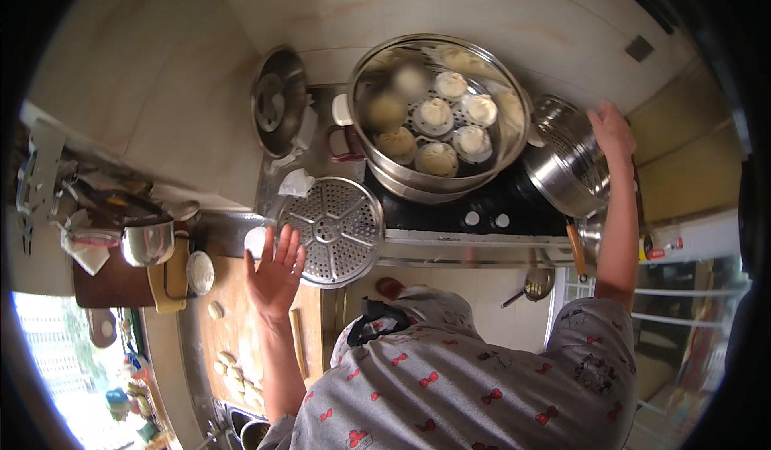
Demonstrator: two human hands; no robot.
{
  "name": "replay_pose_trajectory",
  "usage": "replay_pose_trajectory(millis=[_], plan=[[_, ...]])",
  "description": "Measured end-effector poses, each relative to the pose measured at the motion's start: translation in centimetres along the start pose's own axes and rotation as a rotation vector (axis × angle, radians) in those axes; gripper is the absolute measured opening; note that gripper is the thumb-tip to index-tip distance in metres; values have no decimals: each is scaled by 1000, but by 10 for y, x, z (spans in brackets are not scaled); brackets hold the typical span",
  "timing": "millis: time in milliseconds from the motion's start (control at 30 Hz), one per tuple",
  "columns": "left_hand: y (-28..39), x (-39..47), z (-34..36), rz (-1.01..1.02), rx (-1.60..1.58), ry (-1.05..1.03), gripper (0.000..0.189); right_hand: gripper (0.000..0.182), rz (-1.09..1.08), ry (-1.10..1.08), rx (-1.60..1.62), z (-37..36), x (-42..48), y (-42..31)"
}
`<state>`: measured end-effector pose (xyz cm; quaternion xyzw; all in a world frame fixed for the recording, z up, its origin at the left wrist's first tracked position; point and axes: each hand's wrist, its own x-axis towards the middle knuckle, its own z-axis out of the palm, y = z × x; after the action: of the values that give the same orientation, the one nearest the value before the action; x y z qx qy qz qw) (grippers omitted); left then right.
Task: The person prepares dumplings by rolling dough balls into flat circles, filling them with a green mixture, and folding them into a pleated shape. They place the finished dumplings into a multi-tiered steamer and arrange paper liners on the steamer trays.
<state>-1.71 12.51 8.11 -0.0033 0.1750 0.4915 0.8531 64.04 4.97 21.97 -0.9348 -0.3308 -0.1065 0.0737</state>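
Note:
My left hand (277, 281) is raised palm up with its fingers spread and nothing in it. It overlaps the edge of a round perforated steel steamer tray (328, 230) in the view. At the right, my right hand (611, 130) is at the far side of a steel pot (557, 173) with a perforated part; whether its bent fingers grip the rim is hidden. Between the hands, a large steel steamer (437, 182) stands on the black stove (415, 215). Several pleated buns (435, 112) sit inside on small liners. Two dark blurry patches hide those at the left.
A steel lid (280, 103) leans against the wall, left of the steamer. Dough pieces (232, 377) and a rolling pin (298, 341) lie on the floured wooden board (235, 281). A wooden handle (575, 248) juts over the counter's front edge at right. A white liner (296, 183) touches the tray.

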Motion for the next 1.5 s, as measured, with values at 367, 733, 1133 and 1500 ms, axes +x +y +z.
replay_pose_trajectory(millis=[367,733,1133,1500], plan=[[11,1,-13,-16,13,-12,57,50,675,-532,680,102,-48,228],[-4,2,-1,-67,20,-41,56,37,767,-724,1120,160,-35,261],[-5,-19,-17,5,-41,6,59,28,512,-293,1136,23,9,229],[-10,-33,-13,28,-77,-57,58,21,53,-571,1211,-13,-21,-28]])
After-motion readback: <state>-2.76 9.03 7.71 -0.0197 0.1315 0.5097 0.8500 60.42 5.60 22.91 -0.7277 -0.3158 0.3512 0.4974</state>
